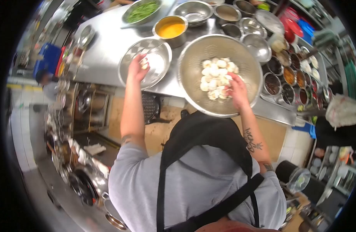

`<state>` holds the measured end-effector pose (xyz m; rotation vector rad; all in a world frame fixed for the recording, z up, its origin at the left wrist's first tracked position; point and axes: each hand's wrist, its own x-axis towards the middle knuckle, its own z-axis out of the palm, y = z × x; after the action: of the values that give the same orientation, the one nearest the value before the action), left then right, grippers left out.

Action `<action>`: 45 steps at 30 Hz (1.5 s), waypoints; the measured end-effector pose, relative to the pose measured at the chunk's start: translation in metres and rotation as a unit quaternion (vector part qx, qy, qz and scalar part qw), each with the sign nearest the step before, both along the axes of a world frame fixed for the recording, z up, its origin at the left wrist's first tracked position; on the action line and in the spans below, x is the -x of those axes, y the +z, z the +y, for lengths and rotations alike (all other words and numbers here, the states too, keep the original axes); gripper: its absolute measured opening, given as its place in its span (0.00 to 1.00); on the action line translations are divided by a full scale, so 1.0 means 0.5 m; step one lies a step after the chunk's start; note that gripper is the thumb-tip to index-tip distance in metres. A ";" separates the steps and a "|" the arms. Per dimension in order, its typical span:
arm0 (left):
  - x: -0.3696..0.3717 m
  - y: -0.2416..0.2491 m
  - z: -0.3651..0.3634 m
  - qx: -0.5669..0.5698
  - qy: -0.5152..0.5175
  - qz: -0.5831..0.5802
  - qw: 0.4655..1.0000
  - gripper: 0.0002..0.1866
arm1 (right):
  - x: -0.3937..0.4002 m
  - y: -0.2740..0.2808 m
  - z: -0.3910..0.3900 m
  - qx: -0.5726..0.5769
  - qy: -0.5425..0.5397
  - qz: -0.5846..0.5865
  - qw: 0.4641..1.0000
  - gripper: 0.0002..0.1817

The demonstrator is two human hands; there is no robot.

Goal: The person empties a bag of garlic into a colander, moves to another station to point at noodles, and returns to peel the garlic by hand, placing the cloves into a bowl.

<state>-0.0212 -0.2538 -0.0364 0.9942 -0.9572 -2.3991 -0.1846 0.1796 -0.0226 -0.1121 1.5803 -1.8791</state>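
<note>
A large steel bowl [185, 87] stands at the counter's front edge with a heap of white mushrooms [214, 72] in it. My right hand [238, 91] reaches into this bowl, its fingers curled against mushrooms at the heap's right side. To the left is a perforated steel colander [161, 48]. Over it is my left hand [136, 70], closed around a small white piece that looks like a mushroom [144, 63]. My palm and part of that piece are hidden from view.
Behind the colander stand a pot of orange liquid [172, 29] and a bowl of cut green vegetables [142, 11]. Several steel bowls [256, 47] and containers of sauces [272, 84] crowd the right side. A black perforated stool [149, 108] is below the counter [104, 58].
</note>
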 end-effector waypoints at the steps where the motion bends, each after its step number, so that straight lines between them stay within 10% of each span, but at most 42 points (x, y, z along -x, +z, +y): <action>1: 0.000 0.021 0.014 0.004 0.021 -0.018 1.000 0.19 | -0.001 -0.001 0.001 0.001 -0.005 0.008 1.000 0.20; 24: -0.003 -0.077 -0.053 0.141 0.173 -0.161 0.961 0.13 | -0.004 0.018 0.012 -0.015 -0.009 0.028 0.999 0.21; 35: 0.154 0.109 0.442 0.439 -0.348 -0.043 0.827 0.16 | -0.013 -0.025 -0.010 -0.035 0.047 0.113 0.992 0.25; 41: 0.194 0.011 0.541 0.456 -0.363 -0.004 0.812 0.14 | -0.005 -0.058 -0.005 -0.112 0.088 0.324 0.935 0.22; 45: 0.197 0.011 0.557 0.373 -0.367 -0.010 0.852 0.11 | -0.016 -0.056 -0.015 -0.046 -0.028 0.257 0.965 0.13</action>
<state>-0.1199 0.0248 -0.0311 0.3676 -2.3596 -2.1189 -0.1765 0.1723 -0.0507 -0.5578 2.0249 -1.9117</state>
